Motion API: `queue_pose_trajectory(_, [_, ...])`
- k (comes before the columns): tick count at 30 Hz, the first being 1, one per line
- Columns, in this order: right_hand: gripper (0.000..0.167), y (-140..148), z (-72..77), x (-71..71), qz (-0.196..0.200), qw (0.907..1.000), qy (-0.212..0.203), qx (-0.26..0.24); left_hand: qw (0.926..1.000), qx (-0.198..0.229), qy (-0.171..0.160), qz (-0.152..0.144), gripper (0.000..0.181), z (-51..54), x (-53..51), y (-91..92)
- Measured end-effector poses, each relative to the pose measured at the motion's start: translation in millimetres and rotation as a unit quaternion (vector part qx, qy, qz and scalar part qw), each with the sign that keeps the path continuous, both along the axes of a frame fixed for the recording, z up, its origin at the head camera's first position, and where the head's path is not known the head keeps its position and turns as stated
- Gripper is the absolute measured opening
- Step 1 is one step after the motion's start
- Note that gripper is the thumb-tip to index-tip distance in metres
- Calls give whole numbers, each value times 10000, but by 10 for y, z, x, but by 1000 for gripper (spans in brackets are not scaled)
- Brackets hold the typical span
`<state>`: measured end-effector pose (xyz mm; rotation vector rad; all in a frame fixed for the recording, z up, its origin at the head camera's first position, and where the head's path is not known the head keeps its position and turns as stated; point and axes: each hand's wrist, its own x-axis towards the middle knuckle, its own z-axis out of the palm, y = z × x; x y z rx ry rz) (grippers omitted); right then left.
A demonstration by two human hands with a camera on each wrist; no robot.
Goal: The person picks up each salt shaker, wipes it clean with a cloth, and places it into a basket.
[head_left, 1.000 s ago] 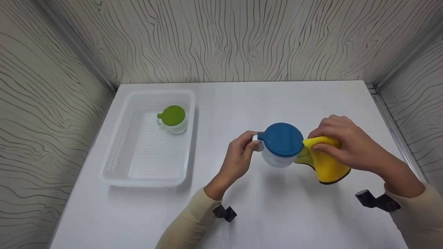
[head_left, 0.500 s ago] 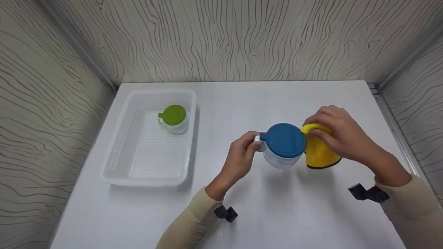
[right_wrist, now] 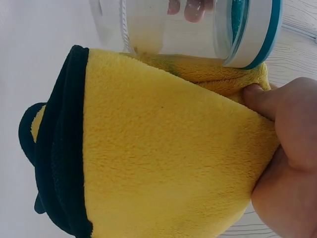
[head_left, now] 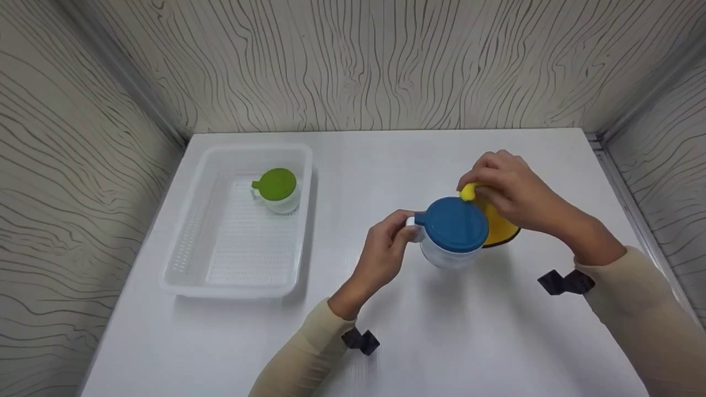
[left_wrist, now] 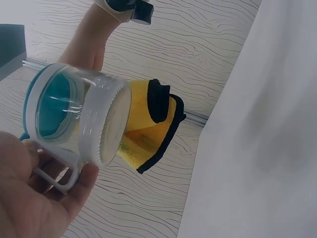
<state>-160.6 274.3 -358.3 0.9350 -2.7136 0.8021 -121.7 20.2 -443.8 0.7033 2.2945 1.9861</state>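
A clear jar with a blue lid (head_left: 456,224) and a white handle (left_wrist: 68,171) is held above the table. My left hand (head_left: 380,248) grips that handle, its fingers curled through it in the left wrist view. My right hand (head_left: 513,190) pinches a yellow cloth (right_wrist: 173,148) with a dark edge. The cloth lies against the jar's far right side, just below the lid, and hangs down beside it. In the head view the jar and lid hide part of the cloth.
On the left of the white table (head_left: 353,353) stands a white plastic basket (head_left: 231,290). In its far right corner is a smaller-looking clear jar with a green lid (head_left: 277,184). Wood-patterned panels (head_left: 353,66) border the table at the back and sides.
My right hand has moved up and left with the cloth, from the jar's right side round toward its far side. The left hand and jar have shifted only slightly.
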Motion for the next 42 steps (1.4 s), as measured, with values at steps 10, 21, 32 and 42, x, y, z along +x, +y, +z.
queue_pose_trajectory(10, [22,-198,99,-130,461,9983,-26,365,9998,49,-120,-141,24,-4,-4,29])
queue_pose_trajectory(21, [17,-477,155,-135,775,9924,56,959,9998,-32,-104,-172,23,-8,4,37])
queue_pose_trajectory(32, [21,-518,190,-85,740,9877,304,1346,9998,-122,-52,-159,23,-18,12,29])
queue_pose_trajectory(42, [17,-273,184,-86,506,9927,394,1020,9999,-14,-97,-109,23,-2,1,18])
